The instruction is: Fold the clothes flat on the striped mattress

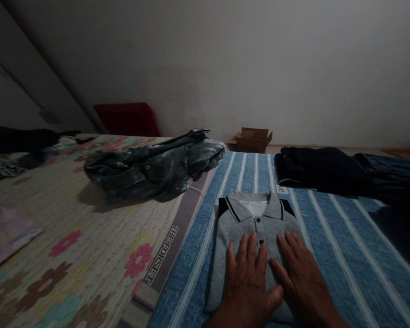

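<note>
A grey polo shirt (222,246) lies folded face up on the blue striped cloth (187,273). Its collar has dark trim and points away from me, with dark buttons down the front and black patches at the shoulders. My left hand (249,278) rests flat on the shirt's front, fingers stretched out. Beside it, my right hand (300,273) also lies flat on the right part of the shirt, fingers extended. Neither hand grips anything. The lower part of the shirt is partly hidden under my hands.
Left of the shirt, a crumpled dark green garment (157,168) lies across the flowered mat (102,241). Dark folded clothes (314,168) sit at the right. A pale pink cloth (10,232) is at the left edge. An open cardboard box (253,140) and a red object (128,118) stand near the wall.
</note>
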### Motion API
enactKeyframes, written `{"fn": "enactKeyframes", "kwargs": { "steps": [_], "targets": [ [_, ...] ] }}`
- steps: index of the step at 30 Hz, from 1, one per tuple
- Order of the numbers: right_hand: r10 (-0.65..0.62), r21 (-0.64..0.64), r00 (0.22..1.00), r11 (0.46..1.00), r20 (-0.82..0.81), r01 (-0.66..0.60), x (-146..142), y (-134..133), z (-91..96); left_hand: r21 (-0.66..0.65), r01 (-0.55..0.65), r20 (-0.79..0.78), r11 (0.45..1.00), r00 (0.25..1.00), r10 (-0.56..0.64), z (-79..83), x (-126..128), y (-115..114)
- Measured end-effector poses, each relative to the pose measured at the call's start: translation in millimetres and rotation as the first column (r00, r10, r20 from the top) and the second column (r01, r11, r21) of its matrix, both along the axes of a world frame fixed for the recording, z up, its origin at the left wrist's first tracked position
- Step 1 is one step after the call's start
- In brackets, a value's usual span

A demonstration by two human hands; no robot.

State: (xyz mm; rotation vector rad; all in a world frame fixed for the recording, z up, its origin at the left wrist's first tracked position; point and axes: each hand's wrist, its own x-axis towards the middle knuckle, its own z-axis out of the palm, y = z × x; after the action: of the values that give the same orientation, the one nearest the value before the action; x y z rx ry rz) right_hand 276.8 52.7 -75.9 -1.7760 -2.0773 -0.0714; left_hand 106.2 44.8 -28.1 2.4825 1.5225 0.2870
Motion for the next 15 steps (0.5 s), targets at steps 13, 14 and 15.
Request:
{"fn": "enactKeyframes", "kwargs": {
  "steps": [13,14,15],
  "targets": [
    [0.050,0.096,0.998,0.994,-0.050,-0.045,-8,15,25.2,-0.089,0.010,0.016,0.996,1.000,-0.008,7.3,0,0],
    [0.064,0.111,0.997,0.992,-0.041,-0.060,-13,20,32.6,-0.116,0.016,0.019,0.993,1.000,-0.014,10.5,0,0],
    [0.078,0.126,0.996,0.989,-0.031,-0.073,-18,26,39.5,-0.140,0.021,0.021,0.990,1.000,-0.019,13.6,0,1]
  ]
}}
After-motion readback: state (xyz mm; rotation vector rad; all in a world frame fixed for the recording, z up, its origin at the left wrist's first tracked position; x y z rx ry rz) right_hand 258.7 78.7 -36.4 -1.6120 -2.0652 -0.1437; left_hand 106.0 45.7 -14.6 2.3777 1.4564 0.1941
